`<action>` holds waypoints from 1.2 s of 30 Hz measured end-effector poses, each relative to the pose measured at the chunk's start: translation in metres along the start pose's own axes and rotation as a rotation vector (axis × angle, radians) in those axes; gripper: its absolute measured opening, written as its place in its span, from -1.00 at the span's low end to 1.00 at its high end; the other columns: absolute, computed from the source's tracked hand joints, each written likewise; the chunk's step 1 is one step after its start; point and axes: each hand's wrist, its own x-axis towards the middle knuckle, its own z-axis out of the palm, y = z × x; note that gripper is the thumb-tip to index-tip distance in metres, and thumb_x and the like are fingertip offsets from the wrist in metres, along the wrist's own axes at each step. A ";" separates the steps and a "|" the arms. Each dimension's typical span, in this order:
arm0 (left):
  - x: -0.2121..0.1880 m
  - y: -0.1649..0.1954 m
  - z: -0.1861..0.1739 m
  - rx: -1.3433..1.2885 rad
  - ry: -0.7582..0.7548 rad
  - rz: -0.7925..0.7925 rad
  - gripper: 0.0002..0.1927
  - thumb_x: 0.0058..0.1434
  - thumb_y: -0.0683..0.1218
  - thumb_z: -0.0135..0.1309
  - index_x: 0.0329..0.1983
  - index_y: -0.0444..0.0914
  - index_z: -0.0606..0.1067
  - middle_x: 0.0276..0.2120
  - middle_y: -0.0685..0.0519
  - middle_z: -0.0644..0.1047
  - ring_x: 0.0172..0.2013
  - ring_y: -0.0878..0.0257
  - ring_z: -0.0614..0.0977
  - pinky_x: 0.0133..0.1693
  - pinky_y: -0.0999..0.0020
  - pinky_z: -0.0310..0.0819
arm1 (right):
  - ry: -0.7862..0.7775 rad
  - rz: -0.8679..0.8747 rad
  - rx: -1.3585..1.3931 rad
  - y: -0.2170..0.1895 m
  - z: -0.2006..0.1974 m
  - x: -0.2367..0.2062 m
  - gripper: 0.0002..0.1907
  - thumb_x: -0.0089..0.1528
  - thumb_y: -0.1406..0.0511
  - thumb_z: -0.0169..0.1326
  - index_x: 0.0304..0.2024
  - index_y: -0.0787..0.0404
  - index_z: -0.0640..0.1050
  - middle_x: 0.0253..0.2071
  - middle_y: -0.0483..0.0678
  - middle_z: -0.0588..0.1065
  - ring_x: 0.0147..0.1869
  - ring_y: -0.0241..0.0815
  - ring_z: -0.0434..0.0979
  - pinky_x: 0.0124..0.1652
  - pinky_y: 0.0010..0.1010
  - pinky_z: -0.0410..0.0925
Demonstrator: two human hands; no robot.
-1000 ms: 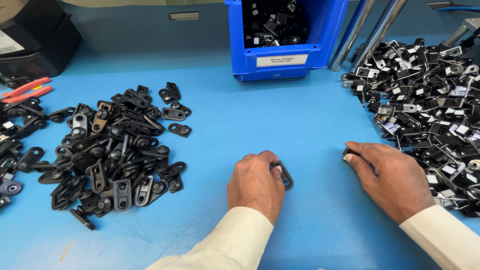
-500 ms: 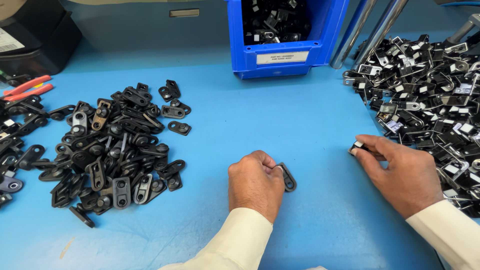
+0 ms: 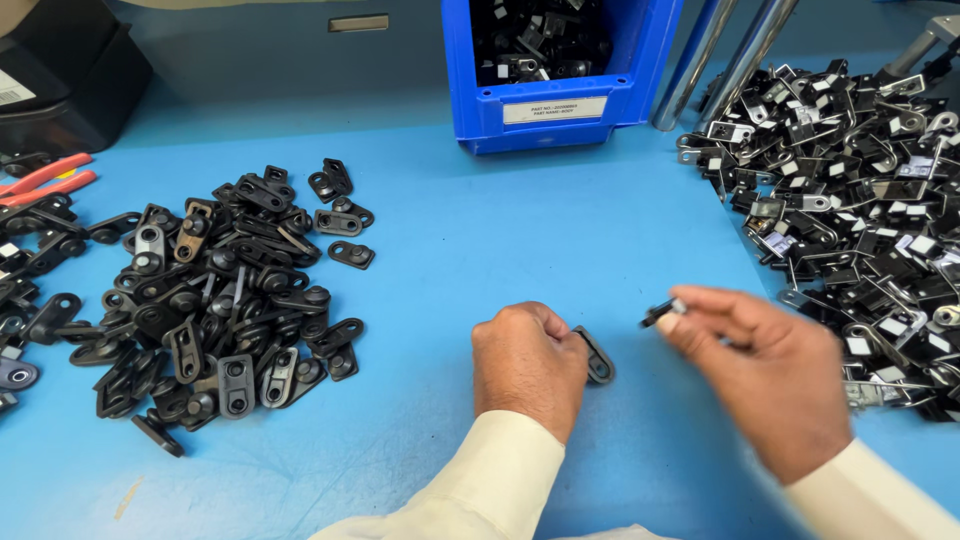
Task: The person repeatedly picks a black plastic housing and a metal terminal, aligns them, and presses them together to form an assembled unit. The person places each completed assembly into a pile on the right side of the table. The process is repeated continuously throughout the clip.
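L hand [image 3: 528, 362]: fist knuckles-up on blue table [image 3: 560, 230], clenched on flat black plate [image 3: 596, 356] at its right edge. R hand [image 3: 770, 375]: raised, blurred, fingertips pinching small black clip [image 3: 662, 313], near plate, not touching. Far right: clip pile [image 3: 860, 190].

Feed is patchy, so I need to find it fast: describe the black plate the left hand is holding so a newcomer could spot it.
Start at the blue bin at the back of the blue table and come straight down to the left hand. The flat black plate sticks out from its fingers. Unlike the heaped plates to the left, it stands alone, on edge.
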 end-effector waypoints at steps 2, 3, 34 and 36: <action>-0.003 0.001 0.004 -0.021 -0.001 0.005 -0.93 0.14 -0.18 0.18 -0.38 -0.29 0.61 -0.49 -0.08 0.65 -0.49 0.13 0.71 -0.36 0.25 0.65 | -0.011 0.111 0.098 0.000 0.014 -0.016 -0.60 0.15 0.38 0.25 0.06 0.27 0.65 -0.22 0.00 0.71 -0.21 -0.36 0.59 -0.19 -0.58 0.43; -0.003 0.001 0.006 -0.031 -0.003 0.011 -0.92 0.13 -0.18 0.19 -0.40 -0.31 0.61 -0.50 -0.10 0.64 -0.50 0.11 0.70 -0.35 0.23 0.64 | -0.005 0.117 0.096 0.000 0.022 -0.020 -0.61 0.14 0.38 0.25 0.04 0.27 0.65 -0.22 -0.01 0.71 -0.21 -0.37 0.61 -0.18 -0.58 0.44; -0.013 0.001 0.020 0.355 -0.061 0.404 -0.93 0.18 -0.25 0.15 -0.27 -0.32 0.53 -0.29 -0.12 0.60 -0.26 -0.04 0.68 -0.27 0.10 0.60 | -0.047 0.255 0.111 -0.006 0.041 -0.009 -0.78 0.16 0.39 0.24 -0.14 0.34 0.65 -0.34 0.05 0.69 -0.34 -0.21 0.67 -0.29 -0.43 0.51; -0.014 0.000 0.021 0.323 -0.072 0.392 -0.94 0.23 -0.22 0.14 -0.25 -0.32 0.52 -0.26 -0.10 0.59 -0.25 -0.04 0.67 -0.25 0.10 0.58 | -0.043 0.364 0.297 -0.008 0.041 -0.008 -0.79 0.17 0.42 0.20 -0.15 0.41 0.63 -0.32 0.09 0.67 -0.32 -0.17 0.67 -0.26 -0.39 0.53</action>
